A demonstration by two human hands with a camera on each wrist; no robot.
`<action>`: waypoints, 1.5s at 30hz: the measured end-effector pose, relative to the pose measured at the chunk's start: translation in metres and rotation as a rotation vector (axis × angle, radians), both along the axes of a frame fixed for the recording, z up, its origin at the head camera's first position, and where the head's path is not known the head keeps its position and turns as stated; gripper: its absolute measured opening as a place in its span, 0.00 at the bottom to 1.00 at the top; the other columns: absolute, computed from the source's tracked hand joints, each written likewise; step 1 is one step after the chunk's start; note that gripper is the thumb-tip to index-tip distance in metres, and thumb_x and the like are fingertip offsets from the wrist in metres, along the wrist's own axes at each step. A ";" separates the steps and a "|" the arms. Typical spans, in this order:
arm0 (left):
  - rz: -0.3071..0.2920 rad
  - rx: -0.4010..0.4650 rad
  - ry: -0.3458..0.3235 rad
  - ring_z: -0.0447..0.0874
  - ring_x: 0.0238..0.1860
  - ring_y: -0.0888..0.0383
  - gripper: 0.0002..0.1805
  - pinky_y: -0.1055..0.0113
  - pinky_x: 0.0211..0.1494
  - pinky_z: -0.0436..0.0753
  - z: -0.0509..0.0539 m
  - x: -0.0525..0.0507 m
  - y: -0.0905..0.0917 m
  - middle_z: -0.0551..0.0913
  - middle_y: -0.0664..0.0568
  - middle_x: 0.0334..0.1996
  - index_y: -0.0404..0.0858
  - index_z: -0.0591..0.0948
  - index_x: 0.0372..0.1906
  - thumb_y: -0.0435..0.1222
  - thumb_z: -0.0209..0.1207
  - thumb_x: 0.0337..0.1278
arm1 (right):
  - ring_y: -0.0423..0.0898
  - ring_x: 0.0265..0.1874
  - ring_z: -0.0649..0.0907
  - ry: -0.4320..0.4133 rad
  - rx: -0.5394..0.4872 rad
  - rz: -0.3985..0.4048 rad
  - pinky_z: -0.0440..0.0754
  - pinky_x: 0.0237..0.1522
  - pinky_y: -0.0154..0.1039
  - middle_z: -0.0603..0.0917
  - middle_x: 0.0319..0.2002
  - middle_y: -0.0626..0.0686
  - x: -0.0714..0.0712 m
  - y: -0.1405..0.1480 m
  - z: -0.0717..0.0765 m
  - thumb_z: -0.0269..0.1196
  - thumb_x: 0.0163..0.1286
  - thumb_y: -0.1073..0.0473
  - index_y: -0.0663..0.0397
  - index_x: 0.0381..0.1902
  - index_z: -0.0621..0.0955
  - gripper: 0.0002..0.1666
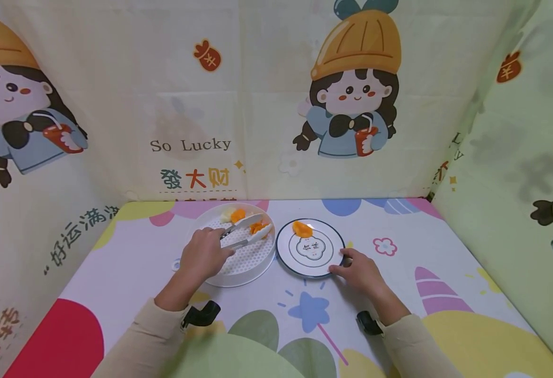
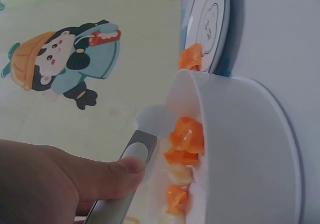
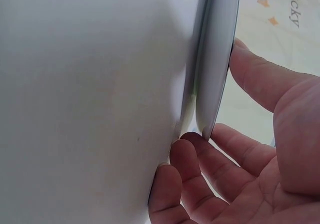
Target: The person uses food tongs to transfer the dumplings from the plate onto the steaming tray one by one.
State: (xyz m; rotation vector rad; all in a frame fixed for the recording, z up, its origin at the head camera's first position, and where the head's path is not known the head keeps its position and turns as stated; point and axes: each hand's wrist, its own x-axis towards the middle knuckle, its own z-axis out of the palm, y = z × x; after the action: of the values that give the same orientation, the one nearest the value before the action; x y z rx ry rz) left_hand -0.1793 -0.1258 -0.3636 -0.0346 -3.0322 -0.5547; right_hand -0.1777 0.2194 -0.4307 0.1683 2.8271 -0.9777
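My left hand (image 1: 204, 256) grips metal tongs (image 1: 237, 244) with white tips. The tips are spread apart above a round white basket (image 1: 243, 263) with a perforated floor. Inside it lie orange pieces (image 2: 187, 136) and pale pieces (image 1: 227, 214), by the far side. In the left wrist view, the thumb presses on the tongs' handle (image 2: 120, 204). To the right, close beside the basket, is a white plate (image 1: 323, 239) with a dark rim, bearing one orange piece (image 1: 302, 229). My right hand (image 1: 363, 273) holds the plate's right edge, thumb on the rim and fingers at its underside.
A patterned cloth (image 1: 304, 315) covers the table under both vessels. Printed fabric walls (image 1: 267, 105) rise behind the table and at both sides. The basket and plate stand toward the table's back edge.
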 end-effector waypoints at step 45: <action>-0.176 -0.123 -0.021 0.71 0.45 0.50 0.30 0.60 0.42 0.80 -0.004 -0.024 0.085 0.80 0.45 0.44 0.38 0.81 0.59 0.45 0.74 0.52 | 0.65 0.60 0.73 0.015 -0.014 0.000 0.71 0.61 0.60 0.74 0.63 0.70 0.001 0.001 0.002 0.71 0.64 0.47 0.64 0.68 0.73 0.41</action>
State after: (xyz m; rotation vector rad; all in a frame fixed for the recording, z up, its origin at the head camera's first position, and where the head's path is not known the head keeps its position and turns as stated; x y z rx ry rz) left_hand -0.2028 -0.0406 -0.3673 -0.3056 -3.0988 -0.3803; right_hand -0.1765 0.2206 -0.4283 0.1602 2.8331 -1.0025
